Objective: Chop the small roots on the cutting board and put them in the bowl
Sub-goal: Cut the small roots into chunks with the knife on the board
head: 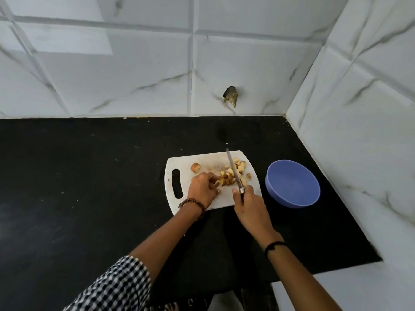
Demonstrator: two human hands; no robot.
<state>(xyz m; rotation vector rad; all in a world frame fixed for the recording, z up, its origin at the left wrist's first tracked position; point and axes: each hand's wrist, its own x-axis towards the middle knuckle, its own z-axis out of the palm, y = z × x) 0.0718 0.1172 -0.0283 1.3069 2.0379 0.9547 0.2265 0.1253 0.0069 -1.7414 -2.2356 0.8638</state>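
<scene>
left hand: curled on the pile, fingertips pinning the roots down; we put it just beside the blade.
right hand: wrapped tight round the knife handle, with the blade lying across the pile and its tip pointing at the back wall.
roots: mostly cut chunks on the right half of the cutting board, on both sides of the blade; one bigger chunk sits apart to the left.
bowl: blue, on the worktop just right of the board; we see nothing in it.
step: we judge chopping is midway and no transfer has started.
risk 1: left fingertips sit so close to the edge that a rushed downstroke could nick them.
risk 2: small round chunks may roll or shoot out under the blade, off the board's right edge and onto the worktop.
risk 3: the board's near edge is under both wrists, so we think heavy pressure could make it slide.
risk 4: we could forget the lone chunk and leave it uncut.
risk 5: scraping towards the bowl may spill pieces into the gap between board and bowl.
</scene>
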